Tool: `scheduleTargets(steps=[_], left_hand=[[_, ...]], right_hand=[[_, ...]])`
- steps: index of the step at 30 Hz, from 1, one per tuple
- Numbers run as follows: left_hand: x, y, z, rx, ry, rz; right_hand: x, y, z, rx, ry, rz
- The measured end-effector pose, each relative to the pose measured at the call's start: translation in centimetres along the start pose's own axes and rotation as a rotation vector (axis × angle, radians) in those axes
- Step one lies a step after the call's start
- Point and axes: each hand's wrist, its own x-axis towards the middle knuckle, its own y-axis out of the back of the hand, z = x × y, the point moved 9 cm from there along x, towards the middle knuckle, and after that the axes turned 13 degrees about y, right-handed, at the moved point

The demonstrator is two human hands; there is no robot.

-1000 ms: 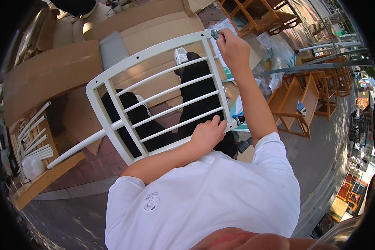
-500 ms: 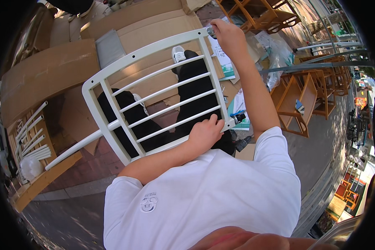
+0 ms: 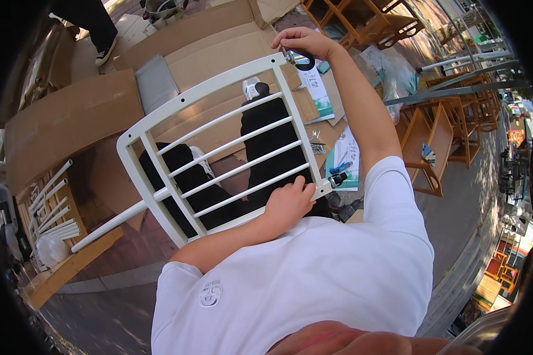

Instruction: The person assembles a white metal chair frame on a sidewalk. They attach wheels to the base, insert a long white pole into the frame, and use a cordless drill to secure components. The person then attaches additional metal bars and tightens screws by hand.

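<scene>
A white slatted frame [image 3: 182,100] lies across my black-trousered legs, tilted, with several thin bars and a white pole [image 3: 109,226] running off its left side. My left hand [image 3: 289,205] rests over its near rail, fingers curled onto the rail beside the near right corner. At the far right corner sits a black caster [image 3: 304,60] with a metal bracket. My right hand [image 3: 307,41] is bent over it, fingertips close together at the bracket; their exact hold is partly hidden. A second caster [image 3: 337,180] is on the near right corner.
Flattened cardboard [image 3: 71,109] covers the ground ahead. White tubes [image 3: 56,207] lie at the left. Printed sheets [image 3: 343,157], loose metal hardware [image 3: 317,142] and a plastic bag [image 3: 395,86] are to the right, with brown wooden carts [image 3: 423,145] beyond. A person's shoe [image 3: 105,53] shows far left.
My right hand has shifted left over the far caster, and its black wheel now shows below the hand. The frame's far right corner has moved slightly left and nearer. My left hand stays on the rail.
</scene>
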Motion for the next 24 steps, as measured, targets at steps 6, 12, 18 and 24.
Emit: scheduleTargets(steps=[6,12,18,24], left_hand=[[0.2,0.8,0.0,-0.019,0.013,0.057],[0.4,0.8,-0.1,-0.026,0.0,0.062],[0.3,0.8,-0.2,-0.027,-0.013,0.058],[-0.1,1.0,0.0,-0.045,-0.026,0.062]], right_hand=[[-3.9,-3.0,7.2,0.533,0.014,0.244],[-9.2,-6.6,6.9,0.628,-0.017,0.56],[-13.2,-7.6,-2.4,-0.32,-0.026,0.639],[-11.1,-7.4,-10.9,-1.036,0.217,0.618]])
